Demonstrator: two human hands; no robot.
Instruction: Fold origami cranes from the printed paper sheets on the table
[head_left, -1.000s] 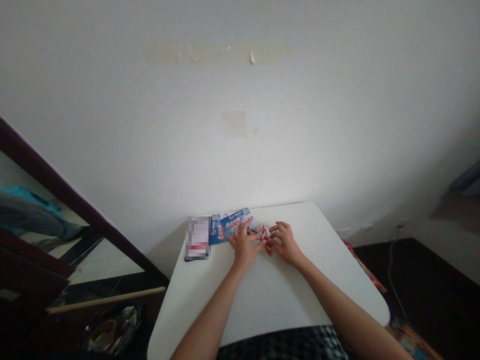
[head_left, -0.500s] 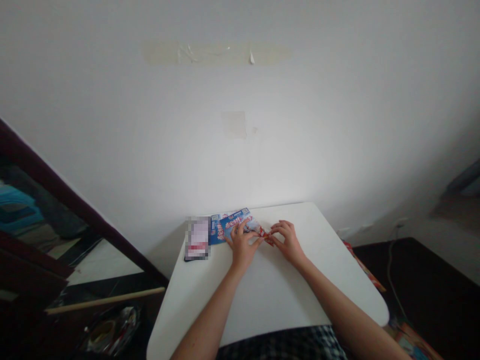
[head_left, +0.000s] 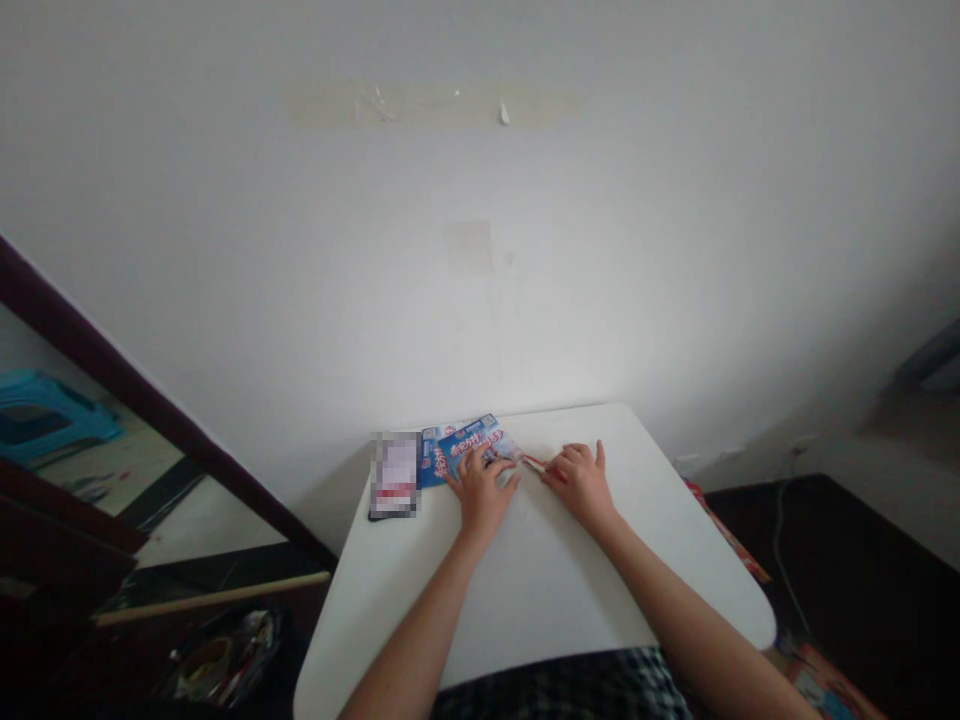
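On the white table, my left hand rests over the lower right part of a blue printed leaflet. Its fingers are spread on the paper, and the thumb stands apart from the index finger. My right hand is closed on the end of a thin red folded paper strip, little finger raised. The strip points left toward my left hand. Whether it joins the leaflet I cannot tell. A second blue leaflet lies partly under the first one.
Left of the leaflets lies a phone-shaped item, its picture blurred out. The table's far edge meets a white wall. On the floor at left are a wooden stick and a black-lined bin. A cable runs at right.
My left thumb has parted from the red paper and from the index finger. My right hand has turned, and the red paper now shows as a narrower strip.
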